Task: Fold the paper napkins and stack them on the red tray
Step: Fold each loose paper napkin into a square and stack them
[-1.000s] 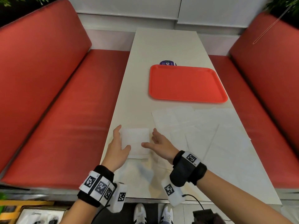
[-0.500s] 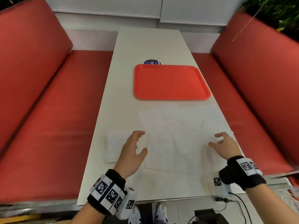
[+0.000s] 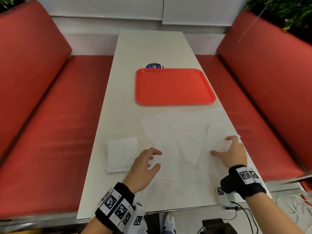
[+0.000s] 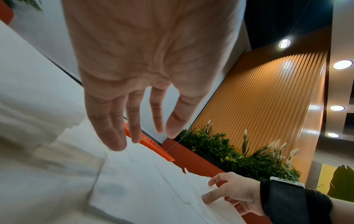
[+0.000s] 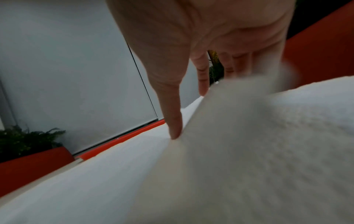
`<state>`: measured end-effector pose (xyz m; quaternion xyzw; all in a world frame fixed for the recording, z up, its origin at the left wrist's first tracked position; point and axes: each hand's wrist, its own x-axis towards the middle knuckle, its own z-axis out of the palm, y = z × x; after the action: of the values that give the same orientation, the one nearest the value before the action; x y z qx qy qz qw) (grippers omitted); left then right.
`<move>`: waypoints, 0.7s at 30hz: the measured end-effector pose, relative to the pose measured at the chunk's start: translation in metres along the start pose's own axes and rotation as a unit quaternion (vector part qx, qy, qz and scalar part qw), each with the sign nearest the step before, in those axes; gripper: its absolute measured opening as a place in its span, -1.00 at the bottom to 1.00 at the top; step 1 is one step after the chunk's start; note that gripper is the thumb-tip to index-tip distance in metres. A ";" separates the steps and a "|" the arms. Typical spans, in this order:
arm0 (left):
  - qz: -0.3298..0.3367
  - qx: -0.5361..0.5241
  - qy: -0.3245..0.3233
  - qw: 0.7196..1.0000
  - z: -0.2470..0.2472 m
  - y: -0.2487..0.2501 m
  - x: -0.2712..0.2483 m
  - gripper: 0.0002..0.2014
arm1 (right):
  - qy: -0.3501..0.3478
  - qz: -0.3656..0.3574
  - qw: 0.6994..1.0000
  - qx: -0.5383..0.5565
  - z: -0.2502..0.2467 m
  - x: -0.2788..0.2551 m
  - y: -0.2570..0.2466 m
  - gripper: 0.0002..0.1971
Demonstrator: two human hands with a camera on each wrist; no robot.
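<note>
The red tray point(image 3: 175, 86) lies bare in the middle of the white table point(image 3: 150, 46). One folded white napkin point(image 3: 122, 154) sits near the table's left edge. Several unfolded napkins point(image 3: 182, 137) overlap in front of the tray. My left hand point(image 3: 157, 158) hovers over their left edge with relaxed fingers and holds nothing; in the left wrist view it point(image 4: 141, 133) hangs above the paper. My right hand point(image 3: 221, 146) grips the rightmost unfolded napkin point(image 3: 217, 132), thumb pressed on it and fingers curled over its far corner. The right wrist view shows that napkin point(image 5: 249, 151) bulging up under my right hand point(image 5: 189, 113).
Red padded benches point(image 3: 42, 115) point(image 3: 273, 98) flank the table. A round blue sticker point(image 3: 154, 66) shows behind the tray. The near table edge point(image 3: 152, 211) is close to my wrists; a black cable point(image 3: 243, 211) and shoes are below it. Plants stand behind the benches.
Both hands left the folded napkin. The right hand swung far right onto the rightmost unfolded napkin and closed on it. The left hand drifted right over the spread napkins. The head view turned left to right.
</note>
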<state>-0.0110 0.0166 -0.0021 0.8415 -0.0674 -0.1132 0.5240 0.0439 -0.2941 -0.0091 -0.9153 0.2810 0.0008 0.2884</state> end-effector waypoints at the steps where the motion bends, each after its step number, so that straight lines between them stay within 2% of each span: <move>1: 0.001 -0.003 0.005 1.000 -0.001 0.000 0.000 -0.74 | 0.011 -0.011 1.000 0.023 -0.001 0.000 0.001 -0.32; 3: 0.000 -0.016 0.004 1.000 -0.002 0.000 -0.001 -0.75 | 0.036 -0.040 0.994 0.097 -0.003 -0.001 0.002 -0.44; 5: 0.001 -0.022 -0.033 0.999 -0.003 0.001 -0.001 -0.75 | 0.030 -0.072 0.981 0.177 -0.006 -0.006 0.001 -0.56; 7: -0.007 -0.042 -0.086 0.995 -0.003 0.005 0.000 -0.77 | -0.016 -0.101 0.960 0.260 -0.010 -0.015 -0.005 -0.62; 9: -0.023 -0.084 -0.109 0.990 -0.001 0.010 0.004 -0.77 | -0.071 -0.130 0.935 0.321 -0.015 -0.028 -0.018 -0.60; 15: -0.074 -0.231 -0.070 0.968 0.004 0.026 0.021 -0.55 | -0.186 -0.217 0.871 0.399 -0.037 -0.071 -0.064 -0.50; 17: -0.079 -0.284 -0.066 0.953 0.003 0.037 0.024 -0.57 | -0.212 -0.236 0.854 0.413 -0.040 -0.079 -0.074 -0.47; 21: -0.045 -0.343 -0.031 0.938 -0.001 0.054 0.025 -0.71 | -0.252 -0.240 0.828 0.440 -0.038 -0.085 -0.085 -0.44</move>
<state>0.0140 -0.0122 0.0435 0.6086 -0.0030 -0.1793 0.7729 0.0098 -0.2133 0.0816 -0.6978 -0.0593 0.0387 0.7128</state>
